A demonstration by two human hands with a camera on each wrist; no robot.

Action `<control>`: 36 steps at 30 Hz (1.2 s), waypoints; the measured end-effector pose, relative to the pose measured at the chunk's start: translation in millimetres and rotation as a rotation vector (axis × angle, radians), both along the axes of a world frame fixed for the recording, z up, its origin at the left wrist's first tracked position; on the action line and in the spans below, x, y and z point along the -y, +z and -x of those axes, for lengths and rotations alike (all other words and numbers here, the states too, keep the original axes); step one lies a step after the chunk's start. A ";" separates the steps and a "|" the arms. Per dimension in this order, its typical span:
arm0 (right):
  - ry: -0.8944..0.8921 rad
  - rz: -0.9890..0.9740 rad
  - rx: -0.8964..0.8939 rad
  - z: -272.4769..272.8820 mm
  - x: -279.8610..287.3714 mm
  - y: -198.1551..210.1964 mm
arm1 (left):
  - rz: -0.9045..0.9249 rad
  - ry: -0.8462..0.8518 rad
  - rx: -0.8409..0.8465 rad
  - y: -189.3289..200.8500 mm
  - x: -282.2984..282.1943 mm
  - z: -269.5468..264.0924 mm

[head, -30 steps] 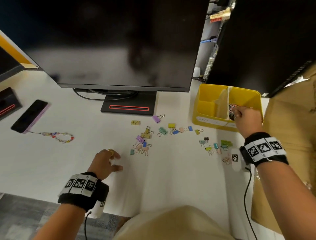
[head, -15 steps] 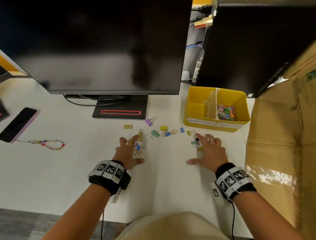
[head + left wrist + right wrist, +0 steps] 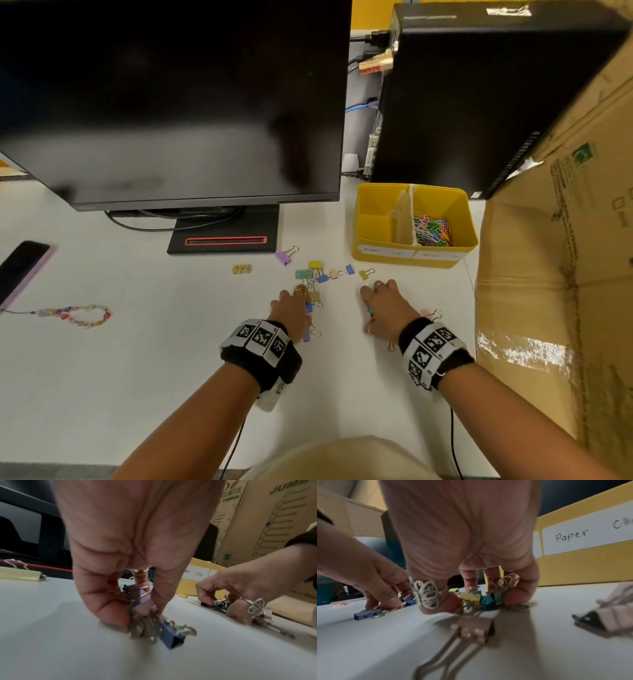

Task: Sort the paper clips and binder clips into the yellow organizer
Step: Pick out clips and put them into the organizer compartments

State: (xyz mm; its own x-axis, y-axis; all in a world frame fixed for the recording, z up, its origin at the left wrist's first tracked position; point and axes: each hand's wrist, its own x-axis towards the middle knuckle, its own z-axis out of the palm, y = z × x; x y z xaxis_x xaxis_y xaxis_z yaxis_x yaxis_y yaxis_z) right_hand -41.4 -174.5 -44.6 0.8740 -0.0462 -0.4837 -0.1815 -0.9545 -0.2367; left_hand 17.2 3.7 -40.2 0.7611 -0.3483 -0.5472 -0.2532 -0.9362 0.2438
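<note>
From the head camera, both hands are down on the white desk (image 3: 171,359) among scattered binder clips (image 3: 322,274). The left hand (image 3: 293,315) covers a small heap of them, and the right hand (image 3: 388,313) covers another group nearer the cardboard box (image 3: 555,274). The yellow organizer (image 3: 414,255) stands behind the clips, beside the monitor (image 3: 171,102); its right compartment holds coloured paper clips (image 3: 432,231), while its left compartment looks bare. A phone (image 3: 22,270) and a beaded strap (image 3: 73,315) lie far to the left.

In the left wrist view, the left hand's thumb and fingers curl around a bunch of clips: a purple clip (image 3: 139,595) and a blue clip (image 3: 171,635) show, others are blurred.

In the right wrist view, the right hand's curled fingers gather a yellow clip (image 3: 470,599), a teal clip (image 3: 487,601) and probably more. A tan clip (image 3: 475,628) lies loose in front of the thumb.
</note>
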 end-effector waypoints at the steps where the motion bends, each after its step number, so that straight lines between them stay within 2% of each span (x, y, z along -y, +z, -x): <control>1: 0.022 0.006 0.007 -1.5 -0.1 1.1 | 0.005 -0.019 -0.001 0.1 2.0 -0.7; 6: 0.031 -0.050 0.076 -9.7 2.2 1.8 | 0.037 -0.014 -0.001 -2.6 7.5 -6.1; 10: -0.069 -0.223 0.165 -9.5 8.6 9.1 | 0.257 0.126 -0.174 -0.2 2.1 -22.3; 13: -0.181 -0.380 0.327 -13.4 16.8 34.9 | 0.466 0.209 -0.268 34.3 9.7 -32.6; 16: -0.332 -0.489 0.508 -29.5 31.3 69.0 | 0.683 0.213 -0.334 78.7 39.5 -47.7; 17: -0.379 -0.498 0.579 -37.5 37.8 78.5 | 0.740 0.223 -0.334 89.1 54.1 -54.2; 19: -0.476 -0.477 0.689 -54.8 52.7 89.7 | 0.794 0.232 -0.232 103.4 87.6 -69.5; 21: -0.560 -0.473 0.659 -69.0 67.3 91.8 | 0.824 0.232 -0.149 106.3 116.8 -84.2; 24: -0.486 -0.449 0.446 -73.1 80.0 90.7 | 0.677 0.106 -0.128 100.8 144.4 -99.1; 27: -0.397 -0.409 0.509 -52.8 85.2 94.0 | 0.468 -0.081 -0.147 94.4 146.3 -100.4; 29: -0.390 -0.399 0.548 -27.2 87.1 90.1 | 0.540 -0.082 -0.118 92.5 129.5 -94.5; 31: -0.366 -0.338 0.502 2.0 86.8 74.5 | 0.641 -0.008 0.010 87.8 102.1 -83.7; 33: -0.370 -0.252 0.414 28.5 79.4 55.0 | 0.545 0.041 0.167 73.9 68.9 -67.6; 36: -0.439 -0.121 0.345 50.7 58.2 36.6 | 0.244 -0.053 0.146 41.2 24.3 -36.4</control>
